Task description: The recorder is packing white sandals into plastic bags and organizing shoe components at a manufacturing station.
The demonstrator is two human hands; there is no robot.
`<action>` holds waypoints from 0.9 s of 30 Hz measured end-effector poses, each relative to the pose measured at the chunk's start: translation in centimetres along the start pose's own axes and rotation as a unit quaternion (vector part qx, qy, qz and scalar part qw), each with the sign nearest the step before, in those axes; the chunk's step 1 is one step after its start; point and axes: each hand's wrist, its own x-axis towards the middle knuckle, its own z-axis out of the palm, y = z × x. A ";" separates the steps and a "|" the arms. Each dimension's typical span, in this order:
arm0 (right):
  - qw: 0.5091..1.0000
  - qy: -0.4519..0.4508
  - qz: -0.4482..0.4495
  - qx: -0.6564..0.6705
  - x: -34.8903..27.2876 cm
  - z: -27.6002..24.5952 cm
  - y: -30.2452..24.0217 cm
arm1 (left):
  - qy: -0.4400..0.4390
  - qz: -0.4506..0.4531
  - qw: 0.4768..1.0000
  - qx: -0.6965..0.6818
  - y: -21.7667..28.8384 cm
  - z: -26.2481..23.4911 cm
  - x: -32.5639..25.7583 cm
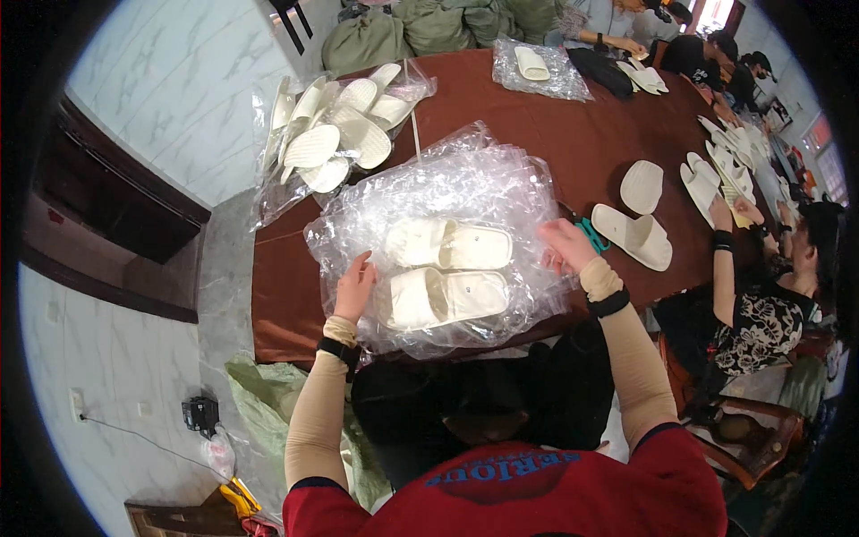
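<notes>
A pair of off-white slippers [449,299] lies side by side on a pile of clear plastic bags [429,192], toes to the left. Whether they lie inside the top bag I cannot tell. At the pile's left edge, my left hand [356,288] is open, its fingers bent and apart beside the plastic. My right hand [569,245] is at the right edge, fingers reaching over the plastic and apart, holding nothing I can make out. Just beyond it lie green-handled scissors [592,234], partly hidden. Two loose slippers [637,236] rest to their right.
Bagged slippers [327,134] are heaped at the far left of the brown-covered table [465,94]. Another slipper [531,63] lies on plastic at the back. A co-worker [761,304] handles slippers on the right; others work beyond. A green sack [268,389] stands below the table's left edge.
</notes>
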 end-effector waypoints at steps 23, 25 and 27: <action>0.822 0.148 -0.155 -0.528 1.8 0.4 3.5 | 0.157 -0.086 0.909 -0.376 4.6 1.7 2.0; 0.811 0.198 -0.380 -0.399 2.3 1.3 3.7 | 0.145 -0.092 0.911 -0.375 4.7 1.7 2.1; 0.857 0.160 -0.290 -0.395 1.4 3.2 1.2 | 0.138 -0.100 0.912 -0.374 4.6 1.8 1.9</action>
